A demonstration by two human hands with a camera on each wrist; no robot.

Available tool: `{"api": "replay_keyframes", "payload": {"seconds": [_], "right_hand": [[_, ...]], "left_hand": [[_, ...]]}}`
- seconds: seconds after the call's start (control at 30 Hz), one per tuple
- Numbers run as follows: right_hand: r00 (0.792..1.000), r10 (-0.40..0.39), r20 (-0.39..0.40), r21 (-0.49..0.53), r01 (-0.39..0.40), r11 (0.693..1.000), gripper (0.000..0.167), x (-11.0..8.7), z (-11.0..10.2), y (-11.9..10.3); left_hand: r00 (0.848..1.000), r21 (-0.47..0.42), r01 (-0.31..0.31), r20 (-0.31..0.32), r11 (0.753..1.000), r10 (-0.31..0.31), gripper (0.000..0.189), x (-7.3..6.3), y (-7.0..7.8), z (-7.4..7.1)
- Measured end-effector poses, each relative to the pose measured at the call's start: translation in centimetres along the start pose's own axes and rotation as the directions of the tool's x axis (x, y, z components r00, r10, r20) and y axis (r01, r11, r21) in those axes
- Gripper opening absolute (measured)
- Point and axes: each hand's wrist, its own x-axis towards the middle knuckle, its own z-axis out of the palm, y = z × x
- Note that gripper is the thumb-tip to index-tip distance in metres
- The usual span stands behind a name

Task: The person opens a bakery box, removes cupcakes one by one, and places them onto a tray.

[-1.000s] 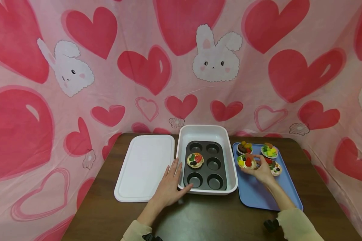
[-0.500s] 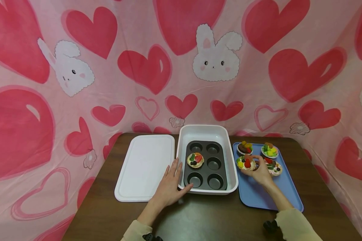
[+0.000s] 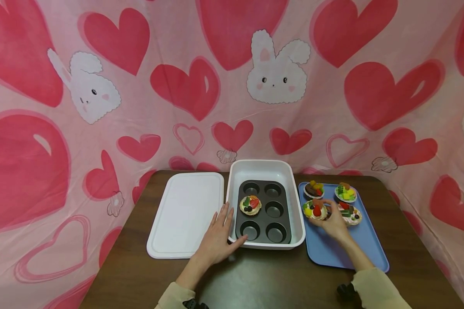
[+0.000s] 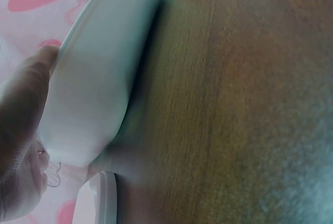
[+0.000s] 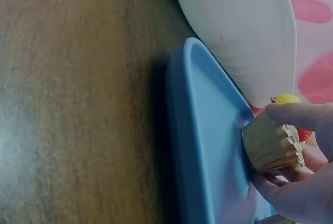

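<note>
My right hand (image 3: 334, 222) grips a fruit-topped cupcake (image 3: 315, 211) by its sides, at the left part of the blue tray (image 3: 328, 253). In the right wrist view the cupcake's pleated tan cup (image 5: 268, 146) shows its base right at the tray surface, thumb on one side and fingers on the other. My left hand (image 3: 215, 240) lies with straight, spread fingers on the near left corner of the white basin (image 3: 299, 214). Inside the basin is a dark muffin tin (image 3: 262, 210), with one fruit-topped cupcake (image 3: 250, 206) in its left middle cup.
Several other fruit-topped cakes share the blue tray, including a chocolate one (image 3: 313, 190), a yellow-topped one (image 3: 345, 193) and one partly behind my right fingers (image 3: 352, 216). A white lid (image 3: 187, 214) lies left of the basin on the wooden table (image 3: 255, 274). A pink heart-print cloth (image 3: 232, 107) hangs behind.
My right hand has lowered the cupcake slightly and moved it a little left on the tray. The left hand has stayed in place.
</note>
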Motion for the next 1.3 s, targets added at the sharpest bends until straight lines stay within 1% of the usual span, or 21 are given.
{"api": "replay_keyframes", "payload": {"seconds": [0.23, 0.53, 0.63, 0.8, 0.97, 1.1, 1.2, 1.3], "right_hand": [[0.999, 0.026, 0.042, 0.009, -0.026, 1.000, 0.085, 0.0, 0.0, 0.0], [0.997, 0.050, 0.058, 0.014, -0.051, 0.999, 0.085, -0.1, -0.1, 0.2], [0.996, 0.047, 0.071, 0.024, -0.048, 0.999, 0.085, -0.2, -0.1, 0.1], [0.997, 0.009, 0.083, -0.024, -0.007, 1.000, 0.086, -0.3, -0.1, 0.2], [0.996, -0.018, 0.087, -0.054, 0.023, 0.998, 0.097, -0.4, 0.0, 0.0], [0.994, -0.078, 0.071, -0.075, 0.083, 0.994, 0.100, -0.6, -0.1, -0.4], [0.990, -0.131, 0.053, -0.120, 0.136, 0.983, 0.099, -0.7, -0.1, -0.7], [0.985, -0.168, 0.038, -0.165, 0.172, 0.971, 0.097, -0.8, 0.0, -1.1]], "left_hand": [[1.000, -0.005, 0.004, 0.002, 1.000, -0.004, 0.104, 0.0, 0.1, -0.2], [1.000, 0.000, 0.002, 0.004, 1.000, -0.002, 0.104, 0.0, 0.1, -0.1], [1.000, -0.002, 0.001, 0.004, 1.000, -0.001, 0.104, 0.0, 0.1, -0.2], [1.000, 0.004, -0.001, 0.004, 1.000, 0.001, 0.104, -0.1, 0.1, -0.2], [1.000, 0.007, 0.000, 0.003, 1.000, 0.000, 0.103, -0.1, 0.1, -0.1], [1.000, 0.006, 0.002, 0.005, 1.000, -0.002, 0.103, 0.0, 0.1, -0.1], [1.000, 0.007, 0.002, 0.004, 1.000, -0.002, 0.103, 0.0, 0.1, -0.1], [1.000, 0.008, 0.002, 0.004, 1.000, -0.002, 0.104, -0.1, 0.1, -0.1]]}}
